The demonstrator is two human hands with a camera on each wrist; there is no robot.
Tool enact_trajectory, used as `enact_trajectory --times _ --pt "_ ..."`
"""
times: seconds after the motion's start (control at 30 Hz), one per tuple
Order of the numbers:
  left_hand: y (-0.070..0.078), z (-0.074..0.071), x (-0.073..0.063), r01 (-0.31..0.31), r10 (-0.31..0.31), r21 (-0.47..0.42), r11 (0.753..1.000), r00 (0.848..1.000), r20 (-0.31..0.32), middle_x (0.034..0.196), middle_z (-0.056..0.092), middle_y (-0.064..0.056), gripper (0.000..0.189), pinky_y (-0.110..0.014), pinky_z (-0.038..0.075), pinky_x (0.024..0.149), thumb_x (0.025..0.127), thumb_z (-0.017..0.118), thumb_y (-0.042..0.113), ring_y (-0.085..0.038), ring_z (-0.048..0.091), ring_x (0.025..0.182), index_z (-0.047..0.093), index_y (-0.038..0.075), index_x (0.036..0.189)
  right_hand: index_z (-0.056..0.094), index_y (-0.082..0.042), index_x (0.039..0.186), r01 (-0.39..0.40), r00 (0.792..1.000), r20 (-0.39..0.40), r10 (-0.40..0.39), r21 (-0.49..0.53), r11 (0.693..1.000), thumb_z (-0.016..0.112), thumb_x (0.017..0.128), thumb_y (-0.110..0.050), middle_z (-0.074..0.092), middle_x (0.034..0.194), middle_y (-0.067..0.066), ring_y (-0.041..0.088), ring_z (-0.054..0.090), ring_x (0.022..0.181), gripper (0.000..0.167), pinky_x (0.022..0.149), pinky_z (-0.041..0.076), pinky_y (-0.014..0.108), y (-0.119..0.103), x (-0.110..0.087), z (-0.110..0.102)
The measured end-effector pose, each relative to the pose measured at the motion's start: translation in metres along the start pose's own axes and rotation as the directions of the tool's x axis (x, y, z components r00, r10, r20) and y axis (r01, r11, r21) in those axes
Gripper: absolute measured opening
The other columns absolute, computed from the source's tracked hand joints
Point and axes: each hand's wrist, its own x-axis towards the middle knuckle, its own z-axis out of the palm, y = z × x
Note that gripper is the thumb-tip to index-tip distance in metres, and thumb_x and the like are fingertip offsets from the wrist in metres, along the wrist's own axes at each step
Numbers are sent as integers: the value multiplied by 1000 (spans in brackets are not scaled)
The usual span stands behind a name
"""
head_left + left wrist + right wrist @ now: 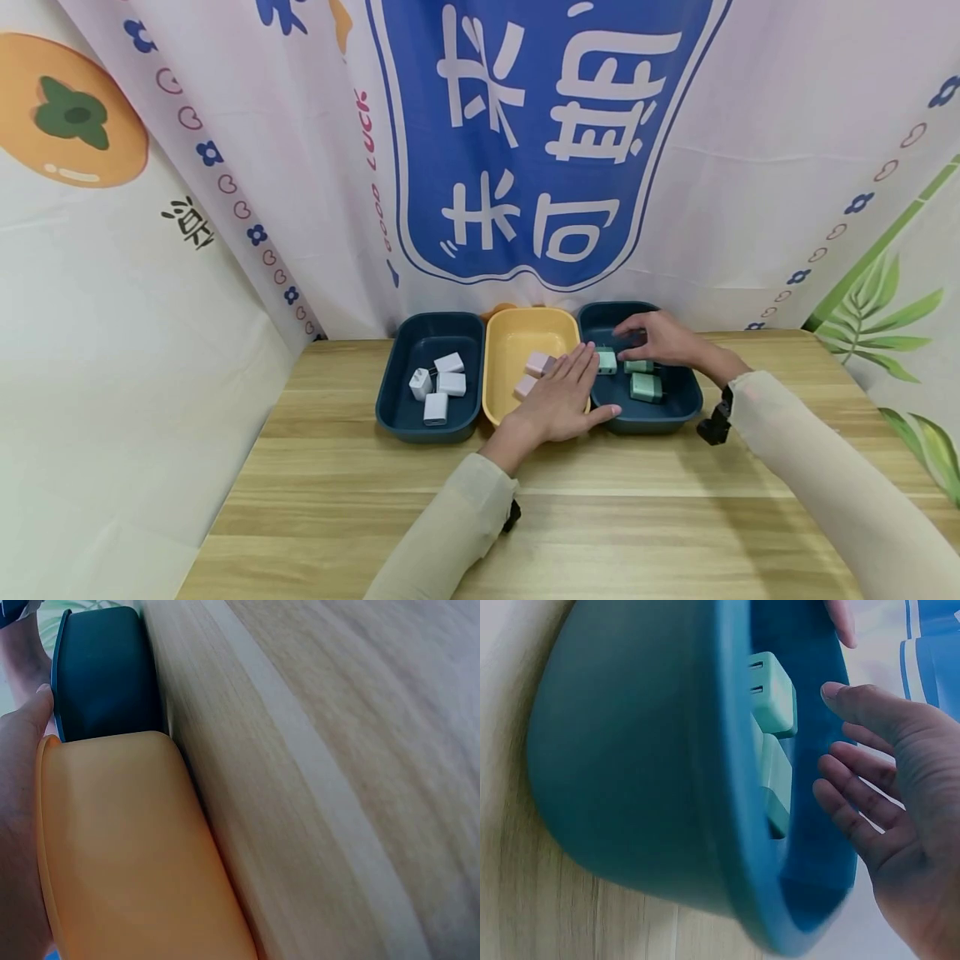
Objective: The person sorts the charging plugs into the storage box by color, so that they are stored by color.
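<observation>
My left hand (557,402) lies with straight fingers across the right rim of the yellow bin (525,323), its fingertips and thumb reaching the right dark blue bin (637,425). Above that right bin hovers my right hand (662,337), fingers loosely bent and nothing between them, as the right wrist view also shows. Below it are three green charger plugs (646,387), one with slots (772,694) facing up. Two pink charger plugs (539,363) show in the yellow bin, partly covered by my left hand.
Several white charger plugs (436,408) lie in the left dark blue bin (397,430). All three bins stand side by side at the back of the wooden table (360,500), against a printed cloth (337,250).
</observation>
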Motion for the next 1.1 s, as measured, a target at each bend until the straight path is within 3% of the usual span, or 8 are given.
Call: enact_trajectory --times 0.4,0.83,1.1 --pt "0 2 2 -1 1 22 1000 1000 -21 180 0 -4 97 -40 7 134 103 25 78 -17 -7 165 7 11 171 72 8 125 40 999 -10 -40 9 999 83 92 -11 71 127 25 45 70 114 39 91 62 54 -1 -17 -9" --pt "-1 2 2 -12 12 13 1000 1000 -23 180 0 -6 96 -43 9 134 105 28 76 -19 -6 165 8 10 171 74 4 123 80 996 -44 -80 5 997 84 91 -13 71 129 25 45 69 116 38 93 60 58 -10 -39 -25" --pt "-1 2 2 -7 8 5 1000 1000 -23 179 -5 -2 97 -42 8 134 104 26 78 -17 -7 165 9 10 171 76 1 122 65 996 -63 -69 -62 996 87 89 -13 72 127 23 42 70 115 38 93 60 56 -10 -52 -33"
